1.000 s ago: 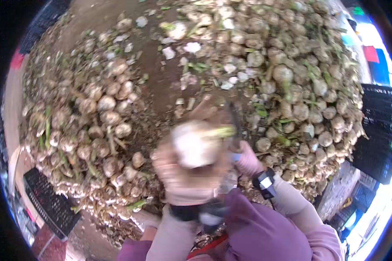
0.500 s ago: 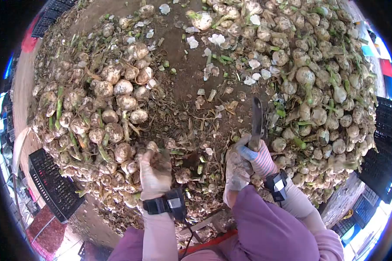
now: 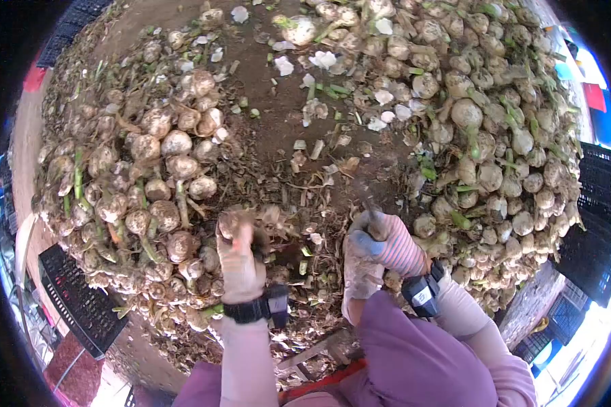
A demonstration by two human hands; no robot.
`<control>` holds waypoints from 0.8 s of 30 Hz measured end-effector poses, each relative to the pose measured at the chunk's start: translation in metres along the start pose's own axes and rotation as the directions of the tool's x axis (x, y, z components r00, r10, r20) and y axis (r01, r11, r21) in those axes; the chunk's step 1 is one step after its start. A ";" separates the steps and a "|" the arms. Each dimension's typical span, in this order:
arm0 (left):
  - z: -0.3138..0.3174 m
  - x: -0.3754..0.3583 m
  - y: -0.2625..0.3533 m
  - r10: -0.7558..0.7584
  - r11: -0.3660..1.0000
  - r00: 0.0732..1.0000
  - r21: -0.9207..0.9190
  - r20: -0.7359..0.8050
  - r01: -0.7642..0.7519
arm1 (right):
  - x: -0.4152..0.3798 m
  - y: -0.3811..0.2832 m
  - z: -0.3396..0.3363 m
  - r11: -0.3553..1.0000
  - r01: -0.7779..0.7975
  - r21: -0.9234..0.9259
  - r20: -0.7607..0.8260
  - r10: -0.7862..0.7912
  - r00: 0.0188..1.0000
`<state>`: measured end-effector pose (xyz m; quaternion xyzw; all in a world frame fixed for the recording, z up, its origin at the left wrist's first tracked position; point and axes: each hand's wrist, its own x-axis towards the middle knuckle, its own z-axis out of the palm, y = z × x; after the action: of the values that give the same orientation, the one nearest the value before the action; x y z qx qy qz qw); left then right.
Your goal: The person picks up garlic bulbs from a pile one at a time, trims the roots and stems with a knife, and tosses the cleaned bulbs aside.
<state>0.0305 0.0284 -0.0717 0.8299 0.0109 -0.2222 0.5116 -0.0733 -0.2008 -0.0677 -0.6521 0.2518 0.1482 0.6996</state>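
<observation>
Head view shows the left hand [image 3: 239, 266] closed on a dirty bulb [image 3: 229, 222] at the near edge of the left pile [image 3: 149, 183] — firm and light, probably best held round its body. The right hand [image 3: 380, 247], fist closed, grips a knife handle [image 3: 368, 234] — its blade is blurred.

Bare ground ahead, bulbs crowding both sides

Beyond the fingers [image 3: 241, 237] a strip of littered ground [image 3: 271, 108] lies open; the left bulb heap [image 3: 149, 183] and the right bulb heap [image 3: 495, 149] close in beside them.
</observation>
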 end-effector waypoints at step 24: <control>0.018 -0.037 0.081 -0.260 0.639 0.645 -0.372 0.719 0.673 | 0.027 -0.011 -0.008 0.558 0.585 -0.589 0.472 -0.350 0.809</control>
<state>0.0110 -0.0176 0.0036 0.4638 0.1465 -0.5903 0.6441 -0.0462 -0.2128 -0.0730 -0.8820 -0.1200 0.1370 0.4347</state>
